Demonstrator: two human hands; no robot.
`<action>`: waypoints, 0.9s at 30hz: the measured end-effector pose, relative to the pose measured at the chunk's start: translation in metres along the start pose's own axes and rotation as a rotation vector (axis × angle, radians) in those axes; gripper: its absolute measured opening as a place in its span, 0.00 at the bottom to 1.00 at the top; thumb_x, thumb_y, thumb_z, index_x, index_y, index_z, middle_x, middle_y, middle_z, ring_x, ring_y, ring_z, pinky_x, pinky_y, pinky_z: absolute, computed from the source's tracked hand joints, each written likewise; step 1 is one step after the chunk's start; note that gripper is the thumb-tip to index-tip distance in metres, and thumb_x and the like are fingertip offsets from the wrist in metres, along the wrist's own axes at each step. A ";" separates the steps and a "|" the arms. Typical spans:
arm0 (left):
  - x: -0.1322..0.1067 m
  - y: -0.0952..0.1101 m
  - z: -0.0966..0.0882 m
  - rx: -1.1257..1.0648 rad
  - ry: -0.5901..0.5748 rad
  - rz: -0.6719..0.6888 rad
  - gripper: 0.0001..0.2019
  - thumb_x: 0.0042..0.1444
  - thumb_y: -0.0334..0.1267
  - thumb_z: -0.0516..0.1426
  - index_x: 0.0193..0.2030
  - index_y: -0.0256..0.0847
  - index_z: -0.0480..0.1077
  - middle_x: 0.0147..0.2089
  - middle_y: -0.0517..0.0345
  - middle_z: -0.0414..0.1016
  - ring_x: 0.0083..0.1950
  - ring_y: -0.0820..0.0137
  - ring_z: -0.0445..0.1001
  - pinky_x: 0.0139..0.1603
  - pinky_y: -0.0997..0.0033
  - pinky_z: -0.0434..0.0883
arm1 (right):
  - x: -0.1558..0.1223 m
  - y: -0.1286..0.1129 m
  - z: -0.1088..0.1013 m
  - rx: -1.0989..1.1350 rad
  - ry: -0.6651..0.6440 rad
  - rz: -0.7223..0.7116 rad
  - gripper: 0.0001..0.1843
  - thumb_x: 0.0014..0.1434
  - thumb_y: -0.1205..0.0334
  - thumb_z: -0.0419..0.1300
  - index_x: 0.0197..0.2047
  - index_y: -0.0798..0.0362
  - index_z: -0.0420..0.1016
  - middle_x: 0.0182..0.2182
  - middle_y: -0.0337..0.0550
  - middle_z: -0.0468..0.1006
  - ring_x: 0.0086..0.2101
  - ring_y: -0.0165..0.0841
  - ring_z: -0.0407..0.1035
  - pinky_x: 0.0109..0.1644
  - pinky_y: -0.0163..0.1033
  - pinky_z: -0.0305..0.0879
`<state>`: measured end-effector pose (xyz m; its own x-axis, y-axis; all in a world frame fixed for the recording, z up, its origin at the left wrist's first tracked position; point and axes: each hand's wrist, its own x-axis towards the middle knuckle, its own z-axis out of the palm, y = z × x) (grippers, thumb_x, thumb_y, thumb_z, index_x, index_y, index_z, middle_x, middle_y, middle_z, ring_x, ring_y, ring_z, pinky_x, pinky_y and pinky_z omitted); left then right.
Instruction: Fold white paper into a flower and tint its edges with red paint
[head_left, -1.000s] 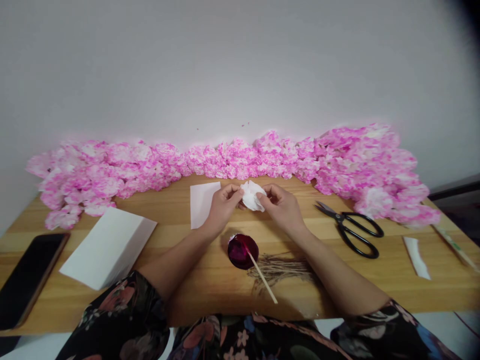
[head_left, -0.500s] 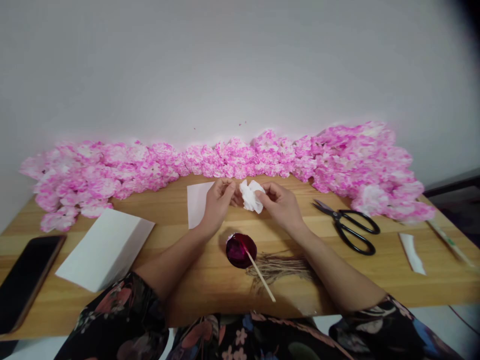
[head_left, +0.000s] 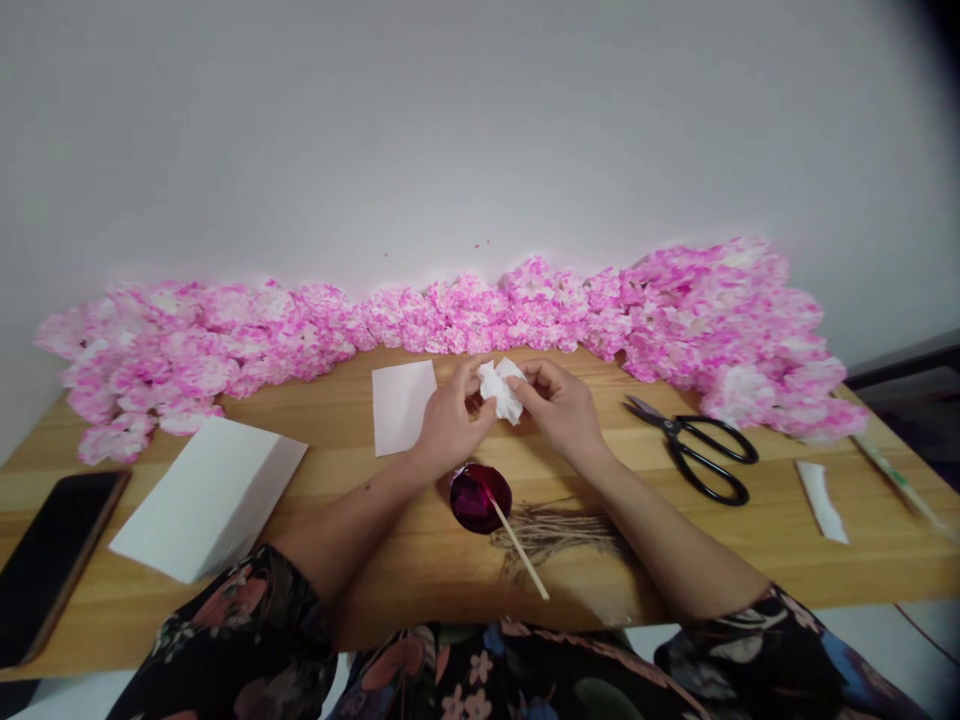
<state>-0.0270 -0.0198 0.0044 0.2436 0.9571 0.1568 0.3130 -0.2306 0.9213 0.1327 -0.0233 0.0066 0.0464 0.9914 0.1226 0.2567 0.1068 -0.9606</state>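
Observation:
Over the far middle of the wooden table (head_left: 750,560), my left hand (head_left: 448,418) and my right hand (head_left: 561,405) both pinch a small crumpled white paper flower (head_left: 501,388) between them. Each hand's fingers are closed on its edges. Just in front of my wrists stands a small round cup of dark red dye (head_left: 480,497) with a thin wooden stick (head_left: 519,549) resting in it. A bundle of brown twine (head_left: 559,532) lies beside the cup, under my right forearm. A flat white paper sheet (head_left: 403,405) lies left of my left hand.
A long row of pink paper flowers (head_left: 480,315) lines the wall at the table's back. Black scissors (head_left: 694,447) lie to the right, with a white scrap (head_left: 822,502) and a thin stick (head_left: 896,482) beyond. A stack of white paper (head_left: 210,497) and a dark phone (head_left: 52,555) are at left.
My hands have drawn closer together around the white flower, my left fingers working at its folds. The view has shifted slightly.

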 end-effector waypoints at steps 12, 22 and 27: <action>0.007 -0.011 0.002 -0.315 0.101 -0.024 0.22 0.57 0.31 0.54 0.59 0.41 0.60 0.33 0.60 0.76 0.32 0.73 0.73 0.33 0.75 0.69 | 0.001 -0.014 -0.010 0.044 -0.082 0.048 0.20 0.60 0.43 0.55 0.34 0.53 0.74 0.25 0.40 0.75 0.25 0.31 0.69 0.28 0.35 0.67; 0.002 -0.006 0.000 -0.317 0.034 0.037 0.19 0.61 0.41 0.54 0.58 0.42 0.61 0.46 0.51 0.77 0.44 0.68 0.75 0.38 0.72 0.71 | -0.002 -0.010 -0.003 -0.292 -0.044 -0.171 0.09 0.58 0.59 0.58 0.32 0.53 0.77 0.26 0.38 0.76 0.25 0.28 0.66 0.29 0.33 0.60; 0.002 -0.005 0.001 -0.196 0.041 -0.019 0.21 0.56 0.34 0.58 0.57 0.42 0.63 0.39 0.57 0.77 0.38 0.69 0.76 0.40 0.72 0.71 | -0.003 -0.009 -0.004 -0.274 -0.085 -0.175 0.08 0.56 0.59 0.59 0.33 0.53 0.77 0.26 0.39 0.76 0.26 0.29 0.66 0.30 0.33 0.60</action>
<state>-0.0270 -0.0166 -0.0001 0.2002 0.9683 0.1496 0.1317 -0.1779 0.9752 0.1336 -0.0276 0.0162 -0.0992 0.9639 0.2472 0.5045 0.2628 -0.8224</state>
